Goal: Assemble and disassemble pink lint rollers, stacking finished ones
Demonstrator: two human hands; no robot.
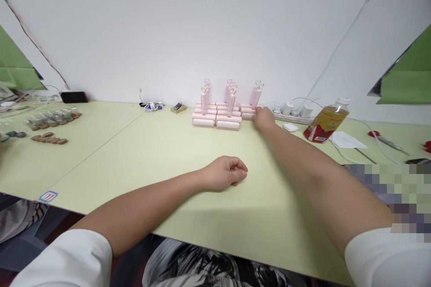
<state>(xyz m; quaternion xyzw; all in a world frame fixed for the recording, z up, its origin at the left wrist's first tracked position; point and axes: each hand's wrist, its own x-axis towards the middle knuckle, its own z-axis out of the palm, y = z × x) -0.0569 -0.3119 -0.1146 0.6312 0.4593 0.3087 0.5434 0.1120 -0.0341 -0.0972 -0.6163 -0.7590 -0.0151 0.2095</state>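
A pale pink plastic tool with a slim upright handle and a wide, low horizontal head [256,97] stands just right of the picture's centre, near the white wall [168,22]. Its handle's long axis runs upward, leaning slightly right at the top, where a small loop points to the upper edge of the frame; the head's long axis runs left to right. Immediately to its left, at the middle of the frame, a cluster of matching pale pink tools with upright handles [228,122] sits in two columns, heads likewise crosswise and loops up.

The right arm reaches in from the lower right corner, nearly straight, up and leftward across the pale yellow-green tabletop [161,143]. The right hand [264,119] is at the right end of the single tool's head, back of the hand showing; its fingertips are hidden, so how tightly they close on it cannot be told.

The left forearm slants from the lower left to the centre. The left hand [225,173] rests low on the tabletop, fingers loosely half curled toward the right, with nothing visible in its grasp.
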